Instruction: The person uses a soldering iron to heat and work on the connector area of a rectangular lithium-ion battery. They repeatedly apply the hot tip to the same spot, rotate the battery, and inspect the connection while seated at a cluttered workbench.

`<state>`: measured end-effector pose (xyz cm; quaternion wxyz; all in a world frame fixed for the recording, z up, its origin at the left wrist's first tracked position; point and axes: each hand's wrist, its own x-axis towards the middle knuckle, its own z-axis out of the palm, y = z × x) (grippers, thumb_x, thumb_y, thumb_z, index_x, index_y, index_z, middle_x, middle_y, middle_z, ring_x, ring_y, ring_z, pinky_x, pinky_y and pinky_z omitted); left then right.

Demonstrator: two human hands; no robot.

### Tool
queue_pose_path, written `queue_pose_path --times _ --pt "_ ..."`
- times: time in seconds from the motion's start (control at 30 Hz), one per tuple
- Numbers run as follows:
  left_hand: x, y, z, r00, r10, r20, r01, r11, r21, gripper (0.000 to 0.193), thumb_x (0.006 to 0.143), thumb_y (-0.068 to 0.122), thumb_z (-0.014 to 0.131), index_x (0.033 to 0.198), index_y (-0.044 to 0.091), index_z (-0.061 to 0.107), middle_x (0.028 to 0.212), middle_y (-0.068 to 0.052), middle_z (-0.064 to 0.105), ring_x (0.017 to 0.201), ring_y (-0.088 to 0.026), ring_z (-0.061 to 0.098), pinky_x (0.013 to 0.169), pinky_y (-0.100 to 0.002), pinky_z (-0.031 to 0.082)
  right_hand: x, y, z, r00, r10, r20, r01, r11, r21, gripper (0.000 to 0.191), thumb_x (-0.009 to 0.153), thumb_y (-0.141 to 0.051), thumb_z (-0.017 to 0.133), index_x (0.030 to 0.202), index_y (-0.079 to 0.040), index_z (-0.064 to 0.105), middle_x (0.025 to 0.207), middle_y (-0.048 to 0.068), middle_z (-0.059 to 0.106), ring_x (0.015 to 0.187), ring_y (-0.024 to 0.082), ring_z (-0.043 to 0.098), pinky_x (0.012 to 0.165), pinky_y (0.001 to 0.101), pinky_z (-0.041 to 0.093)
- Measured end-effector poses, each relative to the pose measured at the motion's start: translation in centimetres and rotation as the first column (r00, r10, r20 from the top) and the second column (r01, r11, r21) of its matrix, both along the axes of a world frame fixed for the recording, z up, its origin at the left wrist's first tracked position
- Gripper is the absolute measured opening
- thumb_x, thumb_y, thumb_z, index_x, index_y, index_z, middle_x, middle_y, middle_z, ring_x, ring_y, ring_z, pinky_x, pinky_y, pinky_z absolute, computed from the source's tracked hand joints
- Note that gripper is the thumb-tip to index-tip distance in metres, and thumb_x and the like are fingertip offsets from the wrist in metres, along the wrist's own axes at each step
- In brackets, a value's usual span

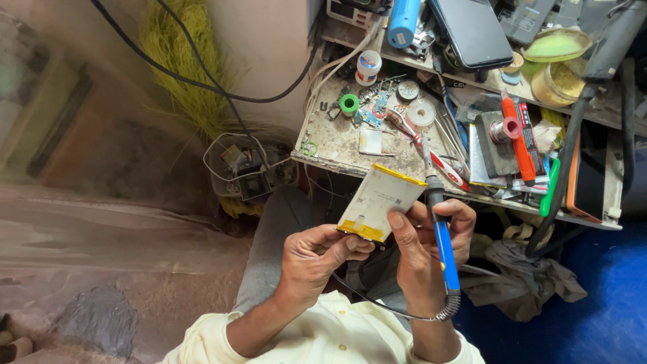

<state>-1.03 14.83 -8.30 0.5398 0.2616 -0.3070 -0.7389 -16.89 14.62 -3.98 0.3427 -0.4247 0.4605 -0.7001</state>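
The cluttered table (337, 145) carries tools, wire and small parts, with a dark phone (472, 30) lying at its far edge. Just off the table's near edge, the left hand (317, 259) pinches the lower end of a flat white phone battery with yellow ends (379, 201) between thumb and fingers. The right hand (431, 246) has its fingers curled around a blue-handled soldering iron (441, 243), thumb touching the battery, tip pointing toward the table.
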Motion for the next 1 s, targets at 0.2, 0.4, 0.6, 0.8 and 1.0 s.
queue_pose_path --times 0.2,0.4,0.6,0.8,1.0 --pt "0.1 -1.0 0.4 0.996 -0.085 0.005 0.085 0.996 0.007 0.033 0.092 0.005 0.073 0.123 -0.006 0.067 0.112 -0.017 0.076 0.101 -0.020 0.073 0.093 -0.036 0.060 -0.2 -0.3 -0.4 0.998 0.031 0.060 -0.029 0.999 -0.039 0.053 0.093 0.009 0.075 0.126 -0.010 0.039 0.111 0.016 0.073 0.101 0.014 0.071 0.092 0.0264 0.057" --pt "-0.1 -1.7 0.1 0.998 0.005 -0.057 0.001 0.995 0.104 0.024 0.096 0.006 0.070 0.115 -0.008 0.071 0.105 -0.015 0.076 0.095 -0.021 0.074 0.089 -0.041 0.064 -0.1 -0.7 -1.5 0.995 0.096 0.009 -0.095 0.994 -0.055 0.054 0.093 0.005 0.078 0.128 -0.008 0.039 0.116 0.018 0.068 0.110 0.018 0.068 0.098 0.0302 0.056" --pt "1.4 -2.3 -0.9 0.998 0.059 -0.017 -0.057 0.989 0.138 0.022 0.096 0.008 0.069 0.110 -0.008 0.072 0.101 -0.015 0.077 0.090 -0.021 0.075 0.086 -0.042 0.066 -1.8 -1.8 -1.5 0.956 0.069 -0.284 -0.124 0.976 -0.180 0.027 0.105 -0.018 0.063 0.124 -0.005 0.048 0.122 0.021 0.073 0.099 0.023 0.077 0.090 0.0336 0.065" --pt "-0.1 -4.2 -2.4 0.996 0.087 0.034 -0.093 0.963 0.254 0.022 0.095 0.013 0.070 0.106 -0.006 0.073 0.096 -0.012 0.077 0.085 -0.018 0.075 0.081 -0.037 0.064 -2.4 -3.7 -0.4 0.736 -0.138 -0.663 -0.068 0.959 -0.275 0.021 0.108 -0.006 0.062 0.127 0.000 0.054 0.114 0.015 0.073 0.099 0.020 0.075 0.090 0.0320 0.064" --pt "-2.4 -6.4 -3.7 0.988 0.149 -0.024 -0.138 0.953 0.269 0.019 0.096 0.014 0.070 0.104 -0.003 0.071 0.096 -0.012 0.076 0.086 -0.019 0.076 0.083 -0.037 0.065 -3.2 -3.9 -0.2 0.622 -0.158 -0.767 -0.025 0.975 -0.221 0.022 0.103 0.001 0.066 0.124 0.000 0.058 0.116 0.016 0.074 0.104 0.021 0.076 0.091 0.0315 0.062"
